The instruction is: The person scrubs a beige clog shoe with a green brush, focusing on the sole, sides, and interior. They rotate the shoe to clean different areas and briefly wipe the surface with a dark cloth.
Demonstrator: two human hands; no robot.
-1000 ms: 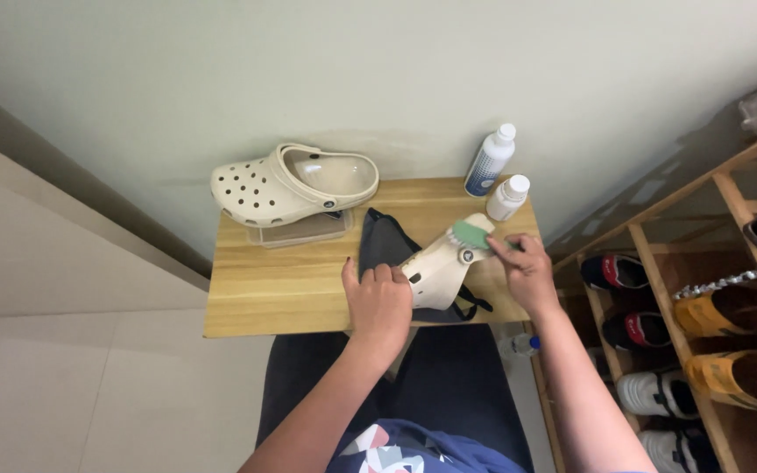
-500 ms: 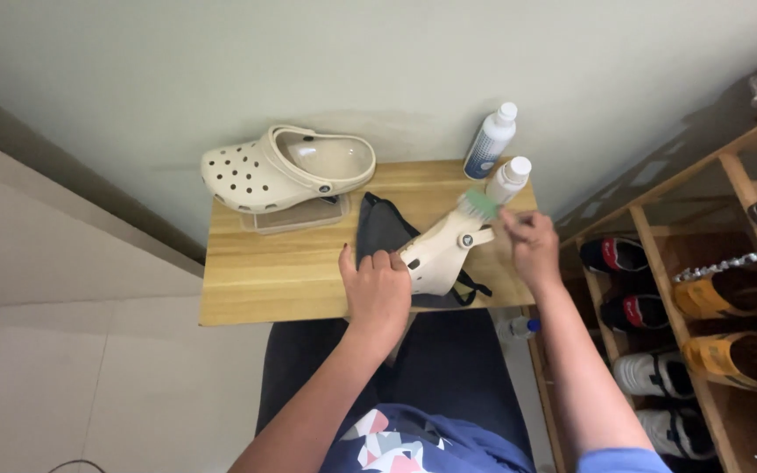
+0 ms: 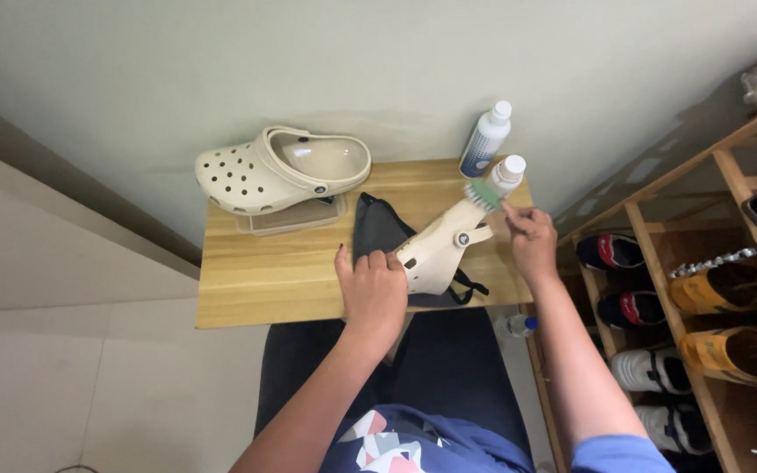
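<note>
left hand (image 3: 373, 285) clamped on toe end of cream clog (image 3: 438, 250), propped on dark cloth (image 3: 377, 229) at table (image 3: 256, 280) centre. right hand (image 3: 529, 236) pinches green brush (image 3: 482, 194) at heel. clog looks light, rubbery, prob slick when wet; best held round toe.

Only 1 view is given, from a camera worn on the person's head. It looks steeply down and forward over the person's lap at the small light wooden table (image 3: 265, 289), which sits at about arm's length against the pale green wall (image 3: 308, 70). Both forearms enter from the bottom edge. The tall wooden shoe rack (image 3: 729, 175) runs along the right edge, and the pale tiled floor (image 3: 72, 377) fills the left.
</note>
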